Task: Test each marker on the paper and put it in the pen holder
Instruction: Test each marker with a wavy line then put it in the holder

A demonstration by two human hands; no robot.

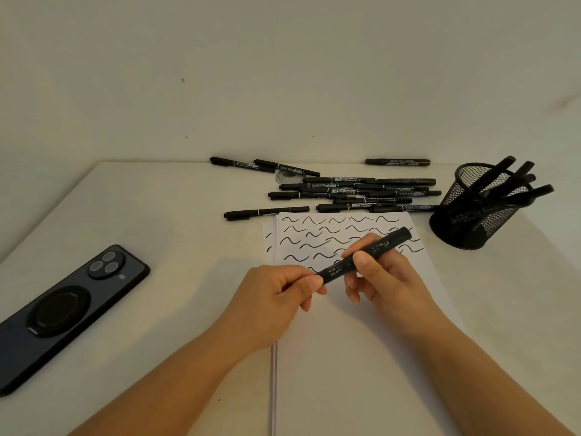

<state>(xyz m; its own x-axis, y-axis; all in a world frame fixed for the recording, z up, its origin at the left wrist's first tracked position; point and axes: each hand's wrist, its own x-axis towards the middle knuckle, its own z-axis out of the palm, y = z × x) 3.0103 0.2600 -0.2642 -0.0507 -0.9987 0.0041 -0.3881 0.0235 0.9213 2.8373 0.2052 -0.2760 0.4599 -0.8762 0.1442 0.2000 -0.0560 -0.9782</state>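
Note:
A black marker (pixel 382 245) is held slantwise above the white paper (pixel 361 357). My left hand (pixel 276 297) pinches its lower left end, and my right hand (pixel 380 278) grips its middle. Rows of black wavy test lines (pixel 314 234) fill the paper's far part. A pile of several black markers (pixel 355 193) lies beyond the paper. At the right stands a black mesh pen holder (pixel 471 215) with several markers leaning in it.
A dark phone (pixel 67 313) lies face down at the left on the white table (pixel 157 215). One marker (pixel 397 162) lies alone by the wall at the back. The wall closes the table's far side.

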